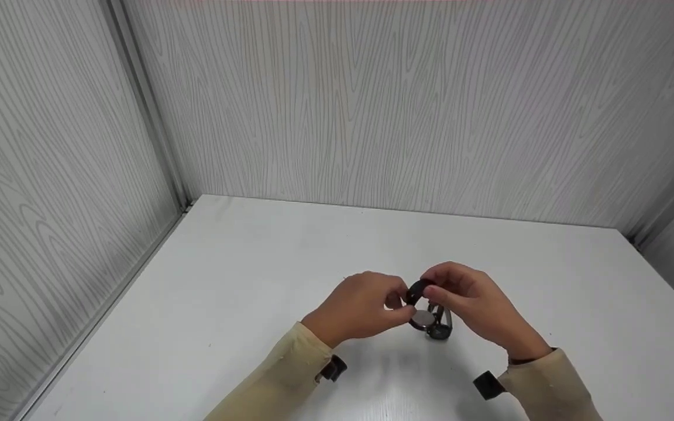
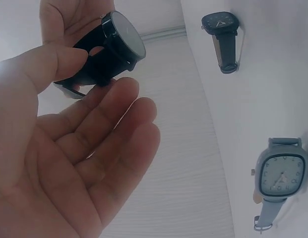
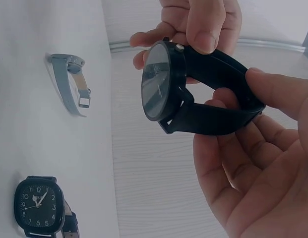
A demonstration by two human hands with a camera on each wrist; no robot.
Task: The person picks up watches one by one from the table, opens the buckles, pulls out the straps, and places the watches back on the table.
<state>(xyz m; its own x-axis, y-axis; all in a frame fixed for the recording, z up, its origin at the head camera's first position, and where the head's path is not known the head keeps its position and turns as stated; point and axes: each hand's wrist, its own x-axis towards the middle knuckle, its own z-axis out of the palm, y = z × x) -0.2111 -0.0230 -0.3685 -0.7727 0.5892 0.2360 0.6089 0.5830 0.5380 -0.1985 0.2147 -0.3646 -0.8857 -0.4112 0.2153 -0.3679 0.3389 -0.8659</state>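
Jointly, both hands [image 1: 366,304] [image 1: 477,310] pinch black watch [image 3: 177,84] | dark square watch [image 3: 38,206]: numerals 12, 3 readable | brand blurred

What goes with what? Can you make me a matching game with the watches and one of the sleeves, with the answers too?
Things:
1. round watch
2. watch with white numbers
3. light-faced watch
4. left sleeve

Clues:
A. pale grey-blue
B. beige
C. black, held up above the table
D. black, resting on the table

Right pairs: 1-C, 2-D, 3-A, 4-B
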